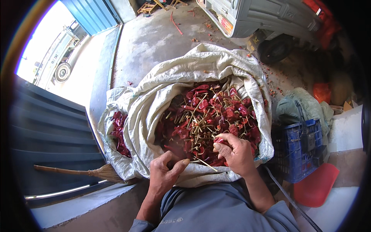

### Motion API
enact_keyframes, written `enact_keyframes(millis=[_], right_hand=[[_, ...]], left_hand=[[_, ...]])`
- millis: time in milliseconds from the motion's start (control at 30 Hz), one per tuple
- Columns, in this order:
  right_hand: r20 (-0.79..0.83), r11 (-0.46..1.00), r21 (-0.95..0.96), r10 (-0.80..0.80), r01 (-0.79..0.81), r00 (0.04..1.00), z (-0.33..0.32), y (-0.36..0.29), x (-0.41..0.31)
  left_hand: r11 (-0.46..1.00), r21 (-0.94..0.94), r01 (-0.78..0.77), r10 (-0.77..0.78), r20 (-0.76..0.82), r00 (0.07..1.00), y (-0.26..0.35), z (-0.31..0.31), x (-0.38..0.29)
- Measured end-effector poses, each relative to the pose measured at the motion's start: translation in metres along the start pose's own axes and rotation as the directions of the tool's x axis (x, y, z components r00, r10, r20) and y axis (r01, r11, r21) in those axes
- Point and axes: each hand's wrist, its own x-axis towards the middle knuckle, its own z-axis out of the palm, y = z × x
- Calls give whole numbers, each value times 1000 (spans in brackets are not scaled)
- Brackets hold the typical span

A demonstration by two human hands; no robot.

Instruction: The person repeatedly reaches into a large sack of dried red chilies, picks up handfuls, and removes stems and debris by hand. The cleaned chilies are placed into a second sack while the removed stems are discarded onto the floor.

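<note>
A large white woven sack with its rim rolled down stands before me, filled with dried red chili peppers and many pale stems. My right hand pinches a red chili piece between thumb and fingertips, above the near right part of the heap. Over the sack's near rim, my left hand has thumb and forefinger closed on the end of a thin pale stem. Another loose stem lies just right of it. The palm sides of both hands are hidden.
At left, a smaller sack opening holds more red chilies, near a straw broom. On the right are a blue plastic crate, a red plastic scoop or dustpan and a cable. A grey vehicle stands beyond.
</note>
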Motion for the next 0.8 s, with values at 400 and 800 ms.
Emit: enact_keyframes(millis=[400,800], right_hand=[[-49,608,-506,-728,611,684,31,10,-3],[71,878,-107,-461,466,885,23,4,1]], left_hand=[[734,-661,155,26,255,967,32,35,11],[897,-296,-328,369,96,924,7,31,21]])
